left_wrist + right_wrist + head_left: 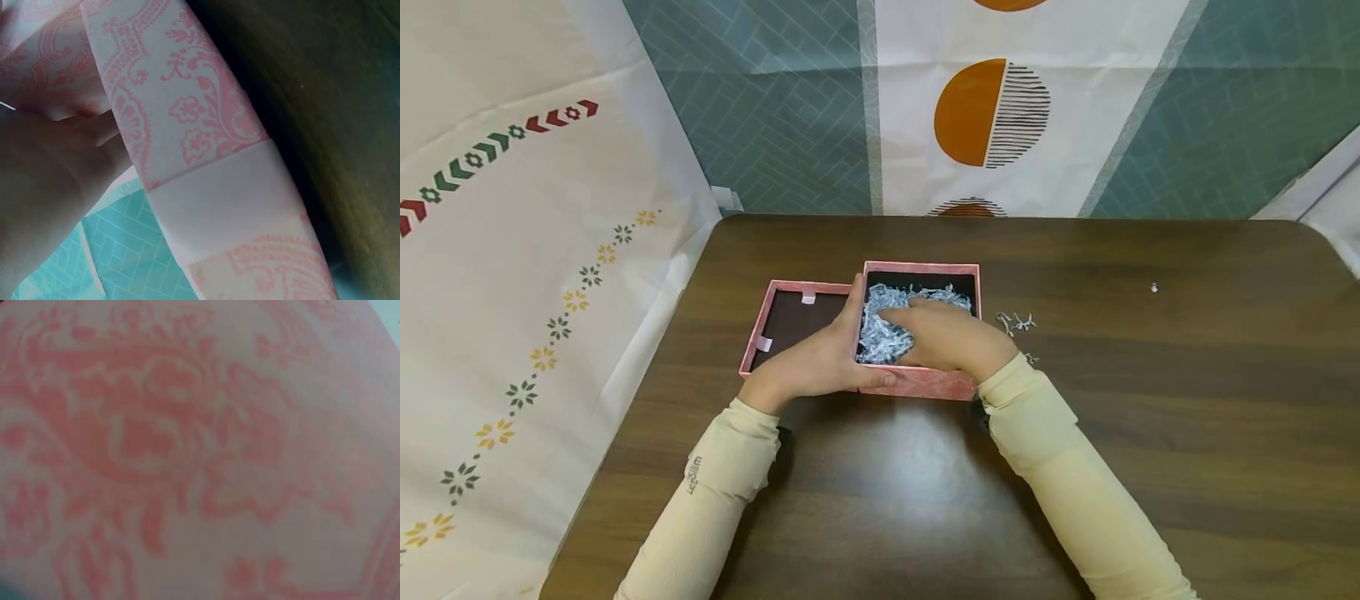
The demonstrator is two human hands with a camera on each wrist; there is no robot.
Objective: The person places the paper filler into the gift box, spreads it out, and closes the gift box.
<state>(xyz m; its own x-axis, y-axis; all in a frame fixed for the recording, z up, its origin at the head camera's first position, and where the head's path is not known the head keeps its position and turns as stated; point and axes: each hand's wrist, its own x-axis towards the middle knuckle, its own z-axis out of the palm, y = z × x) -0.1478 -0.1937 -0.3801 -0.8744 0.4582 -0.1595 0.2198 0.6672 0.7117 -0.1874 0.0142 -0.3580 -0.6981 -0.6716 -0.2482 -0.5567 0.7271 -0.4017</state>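
Fingers extended, the left hand braces a pink-patterned box; inside it, the right hand, grip impossible to tell, could spill shredded paper by pressing hard.

Pink scrolls and flowers on white covered the box, black inside; the shredded paper was pale blue. The shallow tray had a pink rim and dark brown interior. The worktop showed brown wood grain, the sleeves were cream, and the backdrop bore teal herringbone.
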